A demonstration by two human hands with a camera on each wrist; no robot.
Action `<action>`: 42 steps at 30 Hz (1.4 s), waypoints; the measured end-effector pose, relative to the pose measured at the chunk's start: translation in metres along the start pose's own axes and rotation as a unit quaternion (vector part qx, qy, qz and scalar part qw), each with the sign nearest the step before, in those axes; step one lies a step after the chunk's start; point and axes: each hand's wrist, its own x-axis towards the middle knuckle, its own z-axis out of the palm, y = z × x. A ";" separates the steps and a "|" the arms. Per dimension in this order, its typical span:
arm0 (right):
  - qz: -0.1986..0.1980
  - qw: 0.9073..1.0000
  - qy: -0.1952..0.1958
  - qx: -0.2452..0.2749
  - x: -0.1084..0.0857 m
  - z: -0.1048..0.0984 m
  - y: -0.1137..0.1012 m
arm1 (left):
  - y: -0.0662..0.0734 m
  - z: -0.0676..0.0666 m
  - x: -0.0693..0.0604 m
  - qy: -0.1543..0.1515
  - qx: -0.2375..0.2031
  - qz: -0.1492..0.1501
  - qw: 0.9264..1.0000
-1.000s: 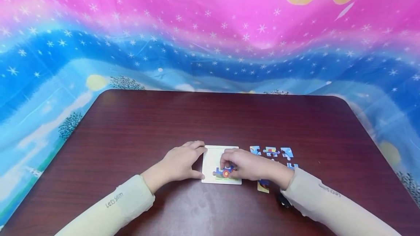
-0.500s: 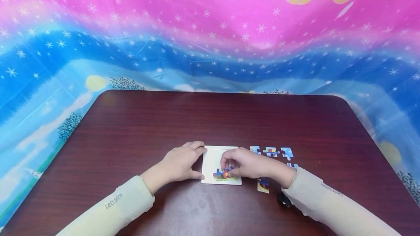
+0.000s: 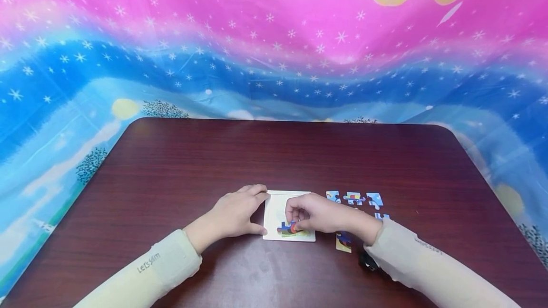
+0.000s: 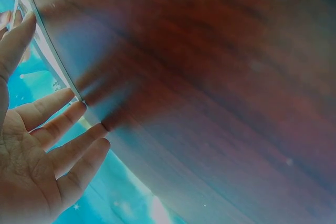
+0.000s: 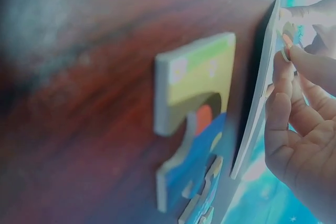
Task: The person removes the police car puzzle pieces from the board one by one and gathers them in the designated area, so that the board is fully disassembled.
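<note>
A white puzzle board (image 3: pixel 274 206) lies flat near the table's front middle. My left hand (image 3: pixel 234 210) touches its left side, thumb at the near corner and fingers at the far one. In the left wrist view the left fingers (image 4: pixel 73 145) look straight. Over the board, my right hand (image 3: pixel 318 212) pinches a jigsaw piece (image 3: pixel 289 227) with blue, red and green on it. The right wrist view shows this piece edge-on between thumb and forefinger. The right hand covers part of the board, so I cannot tell if the piece sits flat.
Several loose jigsaw pieces lie right of the board, among them a far-row piece (image 3: pixel 353 197), a light-blue piece (image 3: pixel 374 199) and a near yellow-and-blue piece (image 3: pixel 344 242). The dark wooden table (image 3: pixel 192 156) ends at a patterned cloth (image 3: pixel 274 37) behind.
My right hand has shifted slightly left over the board, and the pinched jigsaw piece has tilted and moved a little with it. The left hand keeps its place.
</note>
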 end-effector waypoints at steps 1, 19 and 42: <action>0.000 1.000 0.000 0.000 0.000 0.000 0.000 | 0.000 0.000 0.000 0.000 0.000 0.000 1.000; 0.009 1.000 0.025 0.012 -0.009 -0.015 -0.001 | 0.000 0.000 0.000 0.002 -0.005 0.000 1.000; 0.024 0.998 0.060 0.004 -0.030 -0.035 0.001 | 0.001 -0.001 -0.002 0.001 -0.001 -0.001 1.000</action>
